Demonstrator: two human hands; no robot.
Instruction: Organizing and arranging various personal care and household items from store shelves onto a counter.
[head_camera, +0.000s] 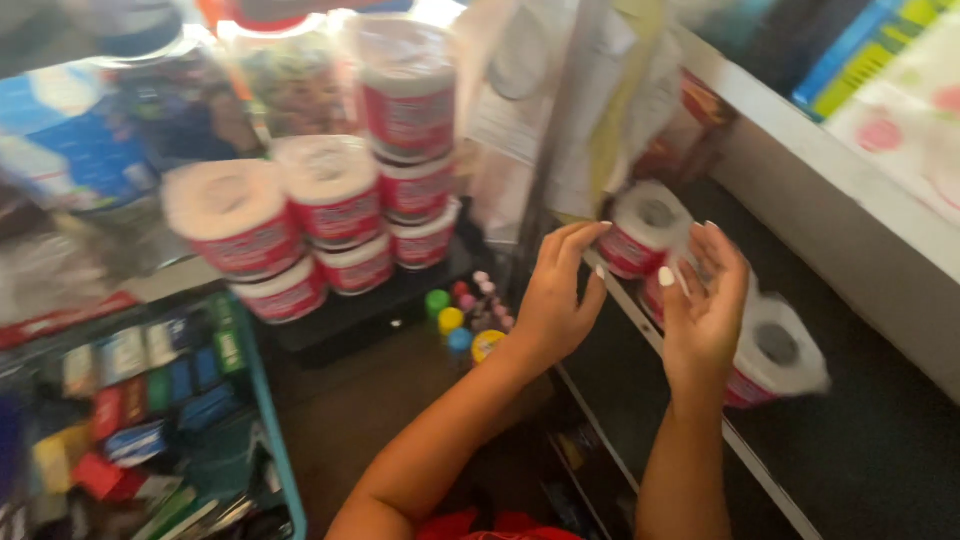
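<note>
Both my hands are raised in front of a dark shelf. My left hand (557, 292) is open, fingers stretched up toward a wrapped toilet paper roll (643, 228) with a red label that stands on the shelf. My right hand (703, 305) is open too, fingers spread, just in front of other wrapped rolls; one of them (778, 352) lies to its right on the shelf. Neither hand holds anything, and the frame is blurred by motion.
A stack of several wrapped toilet paper rolls (330, 205) stands at the left on a black shelf. Small coloured bottles (462, 315) sit below it. A teal bin (262, 400) of small packets fills the lower left. A white counter edge (830, 170) runs along the right.
</note>
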